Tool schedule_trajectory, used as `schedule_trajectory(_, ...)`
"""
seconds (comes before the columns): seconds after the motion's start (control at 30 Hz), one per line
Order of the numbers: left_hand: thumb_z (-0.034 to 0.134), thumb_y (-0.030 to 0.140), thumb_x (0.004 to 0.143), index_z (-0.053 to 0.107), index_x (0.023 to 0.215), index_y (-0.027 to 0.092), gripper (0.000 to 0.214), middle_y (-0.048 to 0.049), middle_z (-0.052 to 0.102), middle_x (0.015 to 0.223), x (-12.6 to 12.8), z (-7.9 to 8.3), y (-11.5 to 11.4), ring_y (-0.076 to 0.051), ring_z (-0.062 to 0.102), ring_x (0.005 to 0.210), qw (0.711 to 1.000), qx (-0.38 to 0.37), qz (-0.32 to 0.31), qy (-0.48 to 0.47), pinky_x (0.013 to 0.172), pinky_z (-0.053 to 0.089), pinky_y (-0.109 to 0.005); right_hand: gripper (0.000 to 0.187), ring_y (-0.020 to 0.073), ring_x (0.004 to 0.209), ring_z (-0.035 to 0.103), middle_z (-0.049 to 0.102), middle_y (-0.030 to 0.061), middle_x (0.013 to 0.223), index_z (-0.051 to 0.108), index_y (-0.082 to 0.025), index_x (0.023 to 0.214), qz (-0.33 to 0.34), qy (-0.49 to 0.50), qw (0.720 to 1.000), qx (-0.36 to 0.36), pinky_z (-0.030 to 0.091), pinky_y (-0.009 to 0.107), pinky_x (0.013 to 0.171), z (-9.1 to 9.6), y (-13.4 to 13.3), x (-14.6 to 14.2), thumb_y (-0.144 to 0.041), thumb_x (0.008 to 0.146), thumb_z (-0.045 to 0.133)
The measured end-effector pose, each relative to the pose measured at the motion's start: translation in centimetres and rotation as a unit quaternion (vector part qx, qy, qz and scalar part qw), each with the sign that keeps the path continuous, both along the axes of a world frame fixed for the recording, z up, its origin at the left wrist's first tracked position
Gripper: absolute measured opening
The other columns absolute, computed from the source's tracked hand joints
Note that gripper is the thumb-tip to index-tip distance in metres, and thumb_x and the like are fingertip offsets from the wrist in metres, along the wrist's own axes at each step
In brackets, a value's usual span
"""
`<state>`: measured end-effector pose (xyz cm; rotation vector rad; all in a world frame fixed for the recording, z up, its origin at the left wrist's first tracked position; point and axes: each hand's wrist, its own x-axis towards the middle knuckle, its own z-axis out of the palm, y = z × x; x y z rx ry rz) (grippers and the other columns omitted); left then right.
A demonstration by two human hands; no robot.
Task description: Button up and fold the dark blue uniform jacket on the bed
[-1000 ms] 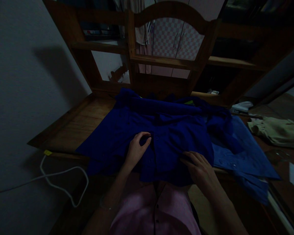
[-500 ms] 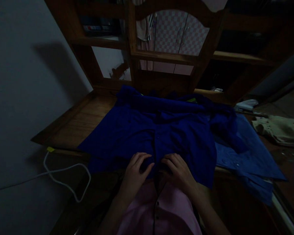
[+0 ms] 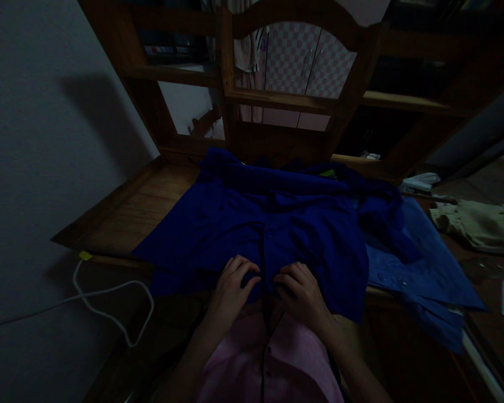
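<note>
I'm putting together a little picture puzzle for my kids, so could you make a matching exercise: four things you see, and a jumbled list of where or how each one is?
Things:
1. dark shirt
2. light shirt
3. cord
4. beige cloth

Where or how:
A. at the picture's far right
B. spread out, by the left hand and right hand
C. in a loose loop, at the picture's left
D. partly covered by the dark shirt

Pairs: 1-B, 2-D, 3-C, 4-A

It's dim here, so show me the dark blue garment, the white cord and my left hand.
Dark blue garment (image 3: 237, 221), head view, on its front.
White cord (image 3: 130, 345), head view, loop's lowest bend.
Left hand (image 3: 231, 284), head view, back of hand.
</note>
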<state>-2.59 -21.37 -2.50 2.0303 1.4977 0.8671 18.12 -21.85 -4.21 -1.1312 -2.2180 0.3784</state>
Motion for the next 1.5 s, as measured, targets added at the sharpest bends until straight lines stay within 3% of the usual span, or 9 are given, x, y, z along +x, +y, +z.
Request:
schedule_trajectory(0.2, 0.059, 0.022, 0.081, 0.06, 0.078, 0.021, 0.003, -0.001, 0.061, 0.082, 0.4, 0.5, -0.5, -0.018, 0.055, 0.083, 1.0, 0.006, 0.027, 0.0, 0.077, 0.042, -0.03, 0.024, 0.0188, 0.087, 0.05, 0.056, 0.0054, 0.092, 0.065, -0.026, 0.106, -0.006, 0.053, 0.998, -0.015, 0.041, 0.035, 0.075, 0.1, -0.5, 0.0, -0.017, 0.086, 0.054)
schedule_trajectory(0.3, 0.057, 0.026, 0.082, 0.06, 0.081, 0.022, 0.006, -0.0005, 0.064, 0.083, 0.7, 0.7, -0.8, -0.017, 0.058, 0.081, 0.998, -0.025, 0.052, -0.015, 0.072, 0.044, -0.028, 0.027, 0.0173, 0.088, 0.052, 0.055, 0.0055, 0.094, 0.063, -0.027, 0.112, -0.028, 0.123, 0.99, -0.058, 0.043, 0.033, 0.075, 0.9, -0.6, -0.1, -0.019, 0.088, 0.053)
schedule_trajectory(0.57, 0.053, 0.031, 0.084, 0.06, 0.088, 0.024, 0.011, 0.0016, 0.067, 0.087, 1.7, 1.0, -0.9, -0.014, 0.064, 0.078, 0.987, -0.097, 0.076, -0.098, 0.069, 0.05, -0.024, 0.023, 0.0145, 0.086, 0.055, 0.056, 0.0035, 0.091, 0.067, -0.028, 0.107, -0.039, 0.235, 0.961, -0.137, 0.044, 0.027, 0.073, 3.1, -0.5, -0.5, -0.024, 0.087, 0.058)
schedule_trajectory(0.8, 0.054, 0.028, 0.082, 0.062, 0.094, 0.024, 0.015, 0.0002, 0.068, 0.092, 2.7, 0.9, -1.1, -0.015, 0.064, 0.083, 0.979, -0.095, 0.062, -0.167, 0.074, 0.053, -0.025, 0.025, 0.015, 0.088, 0.057, 0.058, 0.004, 0.094, 0.067, -0.027, 0.109, -0.024, 0.221, 0.966, -0.132, 0.046, 0.027, 0.076, 3.2, -1.0, -0.7, -0.023, 0.085, 0.06)
schedule_trajectory(1.13, 0.051, 0.023, 0.082, 0.065, 0.092, 0.022, 0.017, 0.0006, 0.067, 0.089, 2.6, 0.8, -1.1, -0.015, 0.065, 0.084, 0.969, -0.102, 0.039, -0.221, 0.077, 0.053, -0.026, 0.016, 0.0175, 0.085, 0.062, 0.067, 0.0045, 0.092, 0.069, -0.023, 0.095, -0.042, 0.248, 0.957, -0.144, 0.048, 0.03, 0.076, 3.3, -0.8, -1.0, -0.025, 0.087, 0.056)
schedule_trajectory(1.33, 0.055, 0.025, 0.081, 0.067, 0.088, 0.022, 0.015, 0.0006, 0.068, 0.087, 2.7, 1.0, -1.0, -0.015, 0.065, 0.082, 0.971, -0.097, 0.043, -0.213, 0.077, 0.052, -0.025, 0.009, 0.0162, 0.082, 0.061, 0.066, 0.0029, 0.086, 0.066, -0.021, 0.088, -0.065, 0.241, 0.955, -0.161, 0.047, 0.028, 0.074, 3.2, -0.5, -1.2, -0.024, 0.085, 0.058)
schedule_trajectory(1.5, 0.055, 0.025, 0.081, 0.065, 0.09, 0.021, 0.014, -0.0002, 0.068, 0.089, 2.8, 1.0, -1.3, -0.015, 0.065, 0.085, 0.957, -0.137, 0.05, -0.252, 0.078, 0.052, -0.025, 0.007, 0.0154, 0.08, 0.059, 0.062, 0.0032, 0.085, 0.063, -0.019, 0.085, -0.068, 0.228, 0.959, -0.155, 0.045, 0.027, 0.072, 3.4, -0.3, -1.3, -0.024, 0.085, 0.059)
